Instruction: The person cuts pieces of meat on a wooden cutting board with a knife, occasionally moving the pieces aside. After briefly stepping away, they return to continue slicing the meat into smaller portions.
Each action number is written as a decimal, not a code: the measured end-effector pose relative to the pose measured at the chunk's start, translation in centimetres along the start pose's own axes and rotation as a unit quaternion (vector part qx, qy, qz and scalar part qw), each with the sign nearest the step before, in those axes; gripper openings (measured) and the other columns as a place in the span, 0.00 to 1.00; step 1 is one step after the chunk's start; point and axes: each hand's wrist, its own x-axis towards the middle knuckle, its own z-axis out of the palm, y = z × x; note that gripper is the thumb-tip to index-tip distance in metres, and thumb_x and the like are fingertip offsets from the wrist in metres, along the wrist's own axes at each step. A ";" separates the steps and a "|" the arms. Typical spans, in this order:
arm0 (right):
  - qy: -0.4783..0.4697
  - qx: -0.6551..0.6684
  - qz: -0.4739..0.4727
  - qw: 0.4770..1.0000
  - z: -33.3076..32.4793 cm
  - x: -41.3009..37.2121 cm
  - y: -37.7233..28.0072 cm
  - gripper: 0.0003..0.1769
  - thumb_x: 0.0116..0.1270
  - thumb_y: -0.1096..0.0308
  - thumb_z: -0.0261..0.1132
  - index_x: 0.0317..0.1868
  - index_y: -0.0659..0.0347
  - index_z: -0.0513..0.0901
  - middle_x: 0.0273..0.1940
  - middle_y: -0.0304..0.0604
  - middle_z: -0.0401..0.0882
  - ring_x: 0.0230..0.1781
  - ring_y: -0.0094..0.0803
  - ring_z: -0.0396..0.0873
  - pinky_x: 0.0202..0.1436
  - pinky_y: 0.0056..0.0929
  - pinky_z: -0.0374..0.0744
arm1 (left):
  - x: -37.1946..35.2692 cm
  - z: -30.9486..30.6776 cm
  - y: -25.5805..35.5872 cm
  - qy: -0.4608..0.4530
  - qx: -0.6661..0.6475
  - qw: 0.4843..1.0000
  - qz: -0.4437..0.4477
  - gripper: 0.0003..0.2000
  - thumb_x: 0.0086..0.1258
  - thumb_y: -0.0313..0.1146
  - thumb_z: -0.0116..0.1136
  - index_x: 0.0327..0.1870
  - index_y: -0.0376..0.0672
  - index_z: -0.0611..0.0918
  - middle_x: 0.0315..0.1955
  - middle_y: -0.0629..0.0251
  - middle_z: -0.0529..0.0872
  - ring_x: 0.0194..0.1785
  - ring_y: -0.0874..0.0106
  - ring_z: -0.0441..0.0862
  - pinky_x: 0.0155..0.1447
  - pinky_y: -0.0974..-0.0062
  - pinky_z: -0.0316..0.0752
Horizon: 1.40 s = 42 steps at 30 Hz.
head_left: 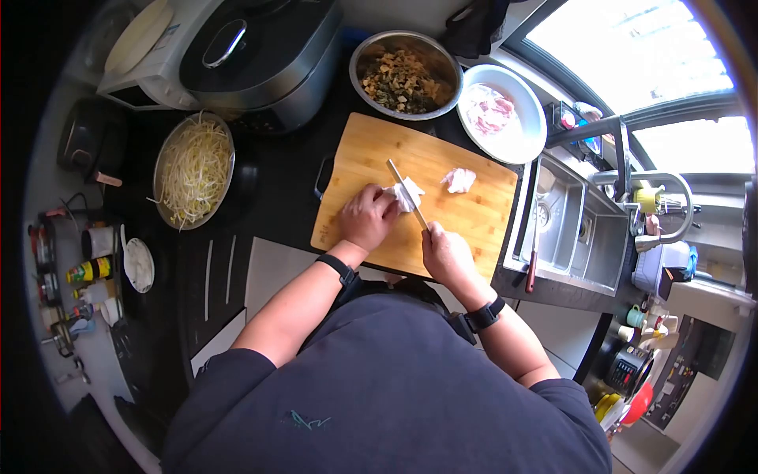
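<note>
My right hand [448, 254] is closed round the handle of a kitchen knife [407, 194], whose blade lies across a pale piece of meat [408, 192]. My left hand [369, 217] presses that piece against the wooden cutting board [466, 213], its fingers curled just left of the blade. To the right on the board sits a second piece of pale pink meat [459, 180], apart from both hands. Beyond the board's right corner, more raw meat [493, 114] rests in a white bowl [530, 142].
A steel bowl of chopped brown-green food [405, 81] stands behind the board. Bean sprouts [193, 170] fill a bowl at left, near a large dark cooker [260, 63]. On the right is a steel sink [564, 229], with a red-handled tool [532, 265] at its edge.
</note>
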 end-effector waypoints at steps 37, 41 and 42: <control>-0.104 -0.037 0.089 0.990 0.4 -0.8 0.3 0.09 0.72 0.72 0.60 0.45 0.70 0.79 0.35 0.71 0.87 0.39 0.68 0.89 0.47 0.63 0.85 | 1.0 0.8 -0.1 -0.020 0.019 1.000 -0.011 0.07 0.66 0.40 0.73 0.40 0.53 0.89 0.38 0.65 0.86 0.41 0.58 0.89 0.44 0.56 0.84; -0.089 -0.005 0.066 0.994 0.5 4.3 -0.9 0.09 0.72 0.72 0.59 0.46 0.70 0.80 0.35 0.72 0.87 0.40 0.69 0.88 0.49 0.63 0.85 | 0.8 0.6 0.2 -0.032 0.026 0.999 -0.013 0.07 0.65 0.39 0.73 0.40 0.52 0.88 0.38 0.65 0.86 0.41 0.58 0.89 0.44 0.56 0.84; -0.083 -0.001 0.071 0.994 0.5 4.7 -1.1 0.09 0.72 0.72 0.59 0.45 0.70 0.80 0.35 0.72 0.87 0.40 0.70 0.88 0.49 0.62 0.85 | 0.7 0.6 0.1 -0.032 0.023 0.999 -0.013 0.07 0.66 0.39 0.73 0.40 0.52 0.88 0.38 0.65 0.86 0.41 0.57 0.89 0.44 0.56 0.84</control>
